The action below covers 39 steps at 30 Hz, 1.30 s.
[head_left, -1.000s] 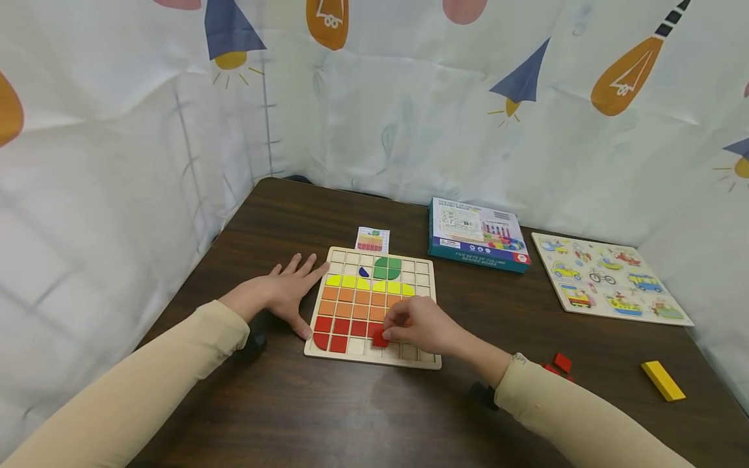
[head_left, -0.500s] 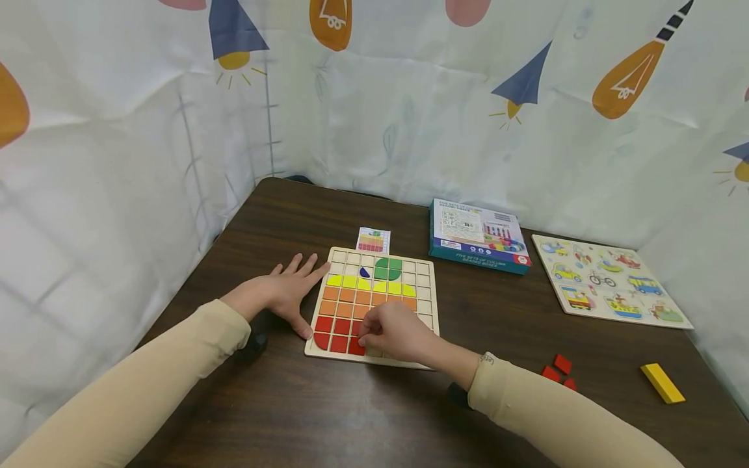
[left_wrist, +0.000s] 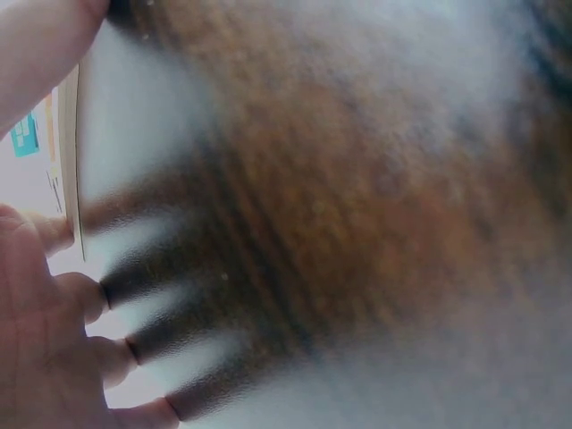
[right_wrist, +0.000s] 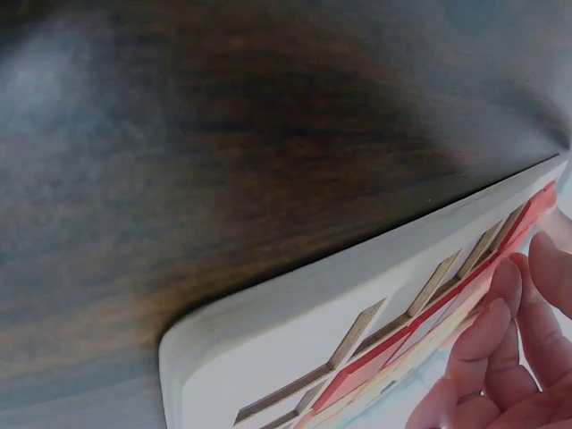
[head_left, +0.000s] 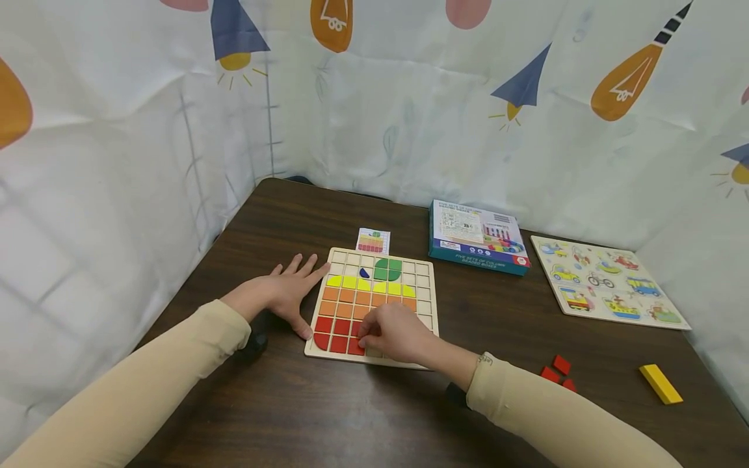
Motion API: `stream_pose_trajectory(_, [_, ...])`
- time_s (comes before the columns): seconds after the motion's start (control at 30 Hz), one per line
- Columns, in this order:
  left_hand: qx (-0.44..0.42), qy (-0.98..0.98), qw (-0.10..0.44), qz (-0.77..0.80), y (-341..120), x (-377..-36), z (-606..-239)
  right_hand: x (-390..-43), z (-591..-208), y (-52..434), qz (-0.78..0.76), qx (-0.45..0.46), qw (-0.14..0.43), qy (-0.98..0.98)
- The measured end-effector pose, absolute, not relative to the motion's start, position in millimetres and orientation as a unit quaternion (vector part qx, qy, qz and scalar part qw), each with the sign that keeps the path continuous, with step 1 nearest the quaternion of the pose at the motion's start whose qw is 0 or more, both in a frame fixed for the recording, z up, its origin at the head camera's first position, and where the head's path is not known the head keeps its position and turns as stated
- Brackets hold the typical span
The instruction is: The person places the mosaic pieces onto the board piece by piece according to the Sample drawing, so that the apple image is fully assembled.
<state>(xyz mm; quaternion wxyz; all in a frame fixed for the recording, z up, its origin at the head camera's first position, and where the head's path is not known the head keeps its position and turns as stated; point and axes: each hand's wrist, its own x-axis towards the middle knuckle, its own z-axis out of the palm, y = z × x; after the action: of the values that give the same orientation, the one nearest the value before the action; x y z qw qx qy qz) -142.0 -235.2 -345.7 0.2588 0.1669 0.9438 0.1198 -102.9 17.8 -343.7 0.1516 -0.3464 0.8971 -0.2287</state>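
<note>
My left hand [head_left: 285, 294] lies spread at the left edge of a wooden grid board [head_left: 374, 362], thumb and forefinger touching its rim. The left wrist view shows those splayed fingers [left_wrist: 80, 295] against the dark table. At the board's front row, my right hand [head_left: 394, 333] has its thumb and curled fingers on a red square tile [head_left: 354, 347], the third from the left; the fingers partly hide it. Red, orange [head_left: 330, 294], yellow [head_left: 348, 282] and green tiles [head_left: 387, 269] fill rows of cells, with a small blue piece [head_left: 365, 272] near the green ones.
A small pattern card [head_left: 373, 241] lies behind the board. Loose red tiles [head_left: 562, 364] and a yellow block [head_left: 661, 384] lie to the right. Farther back are a teal-sided box [head_left: 478, 237] and a wooden picture puzzle [head_left: 611, 281]. Curtains enclose the table.
My right hand has moved left along the front row, bringing the red square tile into the third cell. It has stayed there over the last half second. The left hand has not moved.
</note>
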Motion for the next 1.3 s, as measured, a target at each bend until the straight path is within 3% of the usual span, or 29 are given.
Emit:
stream_pose_trajectory(0.37, [0.172, 0.942, 0.259, 0.122, -232.5, -143.7, -347.6, -108.4, -337.1, 58.4, -0.270, -0.287, 0.168, 0.904])
stream_pose_trajectory(0.7, [0.178, 0.944, 0.254, 0.115, -231.7, -144.4, -348.3, -118.2, -337.7, 157.3, -0.273, -0.189, 0.130, 0.934])
stream_pose_trajectory(1.07, [0.180, 0.944, 0.250, 0.119, -233.5, -144.5, -345.3, -101.3, -334.9, 268.3, -0.239, -0.101, 0.096, 0.961])
stream_pose_trajectory(1.3, [0.181, 0.942, 0.254, 0.127, -235.9, -142.8, -344.7, -92.0, -341.5, 313.4, -0.210, -0.042, 0.112, 0.970])
